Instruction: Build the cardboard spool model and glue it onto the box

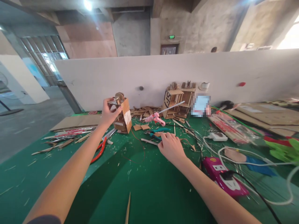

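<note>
My left hand (108, 114) is raised over the green table and grips a small cardboard model (121, 115) by its upper left side, fingers closed round it. The model's base stands on or just above the table. My right hand (171, 146) lies knuckles-up on the green mat (144, 186), its fingers curled down over the teal-handled pliers (157, 133); a thin stick (149, 142) lies right by the fingertips. What the fingers hold is hidden. A pink glue gun (155, 118) lies just beyond the right hand.
Red-handled cutters (99, 151) lie under my left forearm. A pink power strip (224, 177) with cables sits at the right. Larger cardboard models (178, 99) stand against the white partition (163, 74). Cardboard sheets, sticks and scraps litter the table.
</note>
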